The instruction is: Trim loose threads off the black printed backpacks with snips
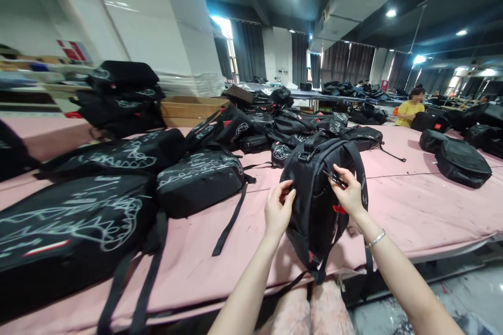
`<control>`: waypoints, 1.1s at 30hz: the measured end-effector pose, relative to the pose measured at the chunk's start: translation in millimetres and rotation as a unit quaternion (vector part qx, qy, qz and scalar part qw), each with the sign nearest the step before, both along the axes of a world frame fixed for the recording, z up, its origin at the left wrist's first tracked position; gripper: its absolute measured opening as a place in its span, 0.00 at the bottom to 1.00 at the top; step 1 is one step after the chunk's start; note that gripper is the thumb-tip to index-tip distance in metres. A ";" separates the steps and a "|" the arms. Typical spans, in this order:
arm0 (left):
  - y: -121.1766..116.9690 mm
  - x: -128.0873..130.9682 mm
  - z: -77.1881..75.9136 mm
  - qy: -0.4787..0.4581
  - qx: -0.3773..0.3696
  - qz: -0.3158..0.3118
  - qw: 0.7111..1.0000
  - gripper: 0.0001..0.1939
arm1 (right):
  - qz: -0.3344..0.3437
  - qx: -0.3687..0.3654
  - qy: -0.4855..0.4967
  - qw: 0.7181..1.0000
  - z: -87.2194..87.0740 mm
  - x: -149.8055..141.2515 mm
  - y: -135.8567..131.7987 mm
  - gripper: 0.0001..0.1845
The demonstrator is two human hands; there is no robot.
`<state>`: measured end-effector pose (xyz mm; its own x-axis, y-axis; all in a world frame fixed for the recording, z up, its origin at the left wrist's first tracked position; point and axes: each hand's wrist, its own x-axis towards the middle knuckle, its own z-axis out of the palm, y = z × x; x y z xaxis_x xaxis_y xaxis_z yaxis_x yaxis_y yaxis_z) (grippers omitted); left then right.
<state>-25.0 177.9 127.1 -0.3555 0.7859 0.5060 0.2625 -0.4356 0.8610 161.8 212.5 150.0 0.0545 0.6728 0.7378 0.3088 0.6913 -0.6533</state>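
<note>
A black backpack (pixel 301 204) stands upright in front of me at the table's near edge, its straps hanging down and a red tag on it. My left hand (pixel 278 207) is at its left side, thumb and fingers curled in against the fabric; whether a loose thread is between them is too small to tell. In my right hand (pixel 349 193) is a small pair of dark thread snips (pixel 337 179), held against the upper right part of the backpack. A silvery bracelet is on my right wrist.
The table (pixel 408 204) has a pink cover. Black backpacks with white line patterns (pixel 200 180) lie at left, and a pile of bags (pixel 291 120) is behind. A cardboard box (pixel 192 110) stands beyond. Another person in a yellow top (pixel 408 111) is at far right.
</note>
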 end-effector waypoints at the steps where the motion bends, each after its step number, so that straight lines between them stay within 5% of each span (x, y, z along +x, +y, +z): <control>1: 0.8 -3.1 -9.6 0.016 0.004 0.037 0.999 0.19 | 0.007 0.000 0.006 1.000 0.3 0.5 1.0 0.21; 3: 2.7 -8.4 -30.3 0.001 -0.019 0.054 0.998 0.24 | 0.013 0.003 0.013 1.000 1.1 1.6 2.7 0.21; 9: 11.2 -20.1 -87.0 -0.075 -0.104 -0.066 0.989 0.18 | 0.007 0.005 0.030 1.000 -0.9 7.0 10.3 0.21; 18: 8.7 -18.6 -149.4 -0.072 -0.166 -0.098 0.979 0.16 | -0.017 0.011 0.048 0.999 -13.8 24.5 29.4 0.22; 23: 10.7 -13.5 -150.1 -0.078 -0.165 -0.083 0.980 0.20 | -0.031 0.024 0.036 0.999 -17.9 31.0 27.9 0.22; 29: 17.8 -2.3 -133.7 -0.071 -0.156 -0.096 0.981 0.51 | -0.017 -0.006 0.024 1.000 -17.7 32.0 14.8 0.23; 31: 22.0 0.5 -129.1 -0.057 -0.162 -0.110 0.979 0.49 | -0.023 -0.028 0.022 0.999 -27.8 36.4 7.7 0.24; 33: 27.0 2.3 -126.2 -0.051 -0.181 -0.116 0.975 0.37 | -0.048 -0.054 0.026 0.997 -47.3 43.0 -1.1 0.25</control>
<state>-22.7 204.8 0.9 -0.1813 0.9715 0.1526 0.0983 -0.1365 0.9858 204.8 211.4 102.7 0.1585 0.7383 0.6556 0.3337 0.5848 -0.7393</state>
